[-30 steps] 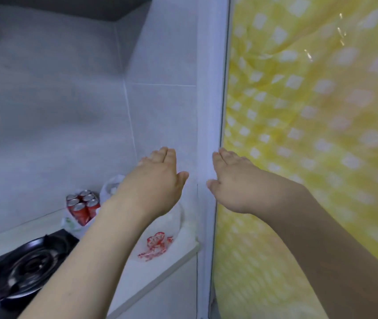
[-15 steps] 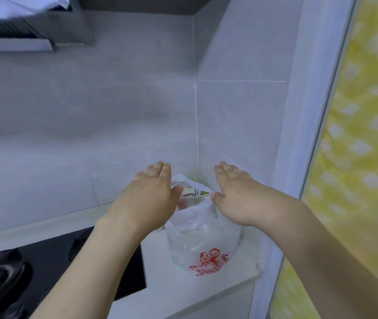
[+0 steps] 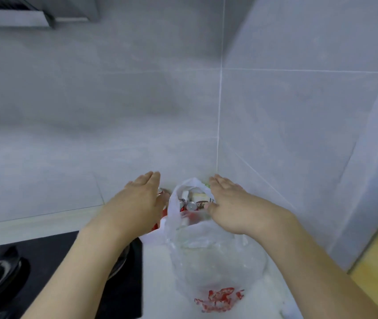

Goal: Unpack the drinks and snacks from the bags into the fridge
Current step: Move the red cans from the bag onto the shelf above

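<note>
Grey-tiled corner now fills the frame, fridge gone; left hand (image 3: 135,203) and right hand (image 3: 231,206), grip released, flank the translucent white plastic bag (image 3: 215,256) on the worktop (image 3: 155,284), unpacking imminent.

White counter (image 3: 160,284) with plastic bag (image 3: 215,256) (red print), black hob (image 3: 45,272), seemingly cans (image 3: 164,211)

Open bag (image 3: 206,256) mouth, corner walls (image 3: 287,125) close behind

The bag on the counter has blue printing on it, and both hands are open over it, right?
Not quite. The head view shows the printing on the bag is red, not blue. The rest holds: the left hand and right hand are open over it.
</note>
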`<state>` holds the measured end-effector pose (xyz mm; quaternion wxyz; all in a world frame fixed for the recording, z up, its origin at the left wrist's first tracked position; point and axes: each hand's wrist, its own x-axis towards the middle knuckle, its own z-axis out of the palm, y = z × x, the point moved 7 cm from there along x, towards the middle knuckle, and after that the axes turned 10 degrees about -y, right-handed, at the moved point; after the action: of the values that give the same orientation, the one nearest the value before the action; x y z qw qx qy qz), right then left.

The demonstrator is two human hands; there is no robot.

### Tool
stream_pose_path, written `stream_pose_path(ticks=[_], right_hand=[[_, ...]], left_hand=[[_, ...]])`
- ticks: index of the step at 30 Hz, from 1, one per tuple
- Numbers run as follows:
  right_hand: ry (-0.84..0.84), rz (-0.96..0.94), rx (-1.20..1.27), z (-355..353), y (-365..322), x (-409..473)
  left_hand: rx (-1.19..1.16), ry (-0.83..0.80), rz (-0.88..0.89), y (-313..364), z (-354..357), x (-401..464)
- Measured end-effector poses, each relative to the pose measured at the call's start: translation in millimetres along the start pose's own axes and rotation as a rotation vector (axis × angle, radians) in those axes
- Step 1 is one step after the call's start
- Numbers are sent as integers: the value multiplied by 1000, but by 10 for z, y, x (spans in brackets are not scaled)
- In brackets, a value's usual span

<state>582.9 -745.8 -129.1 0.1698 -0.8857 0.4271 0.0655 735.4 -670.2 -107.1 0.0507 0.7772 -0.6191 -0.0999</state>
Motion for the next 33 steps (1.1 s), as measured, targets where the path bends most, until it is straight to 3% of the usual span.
stream_pose_path(ticks=[21, 33], right_hand=[[-160, -125, 132, 404, -573, 2360], [-240, 41, 30, 1172, -197, 3491]], left_hand=[[-124, -70, -51, -1621, 324, 1590], [-261, -188, -156, -2148, 1211, 2409]])
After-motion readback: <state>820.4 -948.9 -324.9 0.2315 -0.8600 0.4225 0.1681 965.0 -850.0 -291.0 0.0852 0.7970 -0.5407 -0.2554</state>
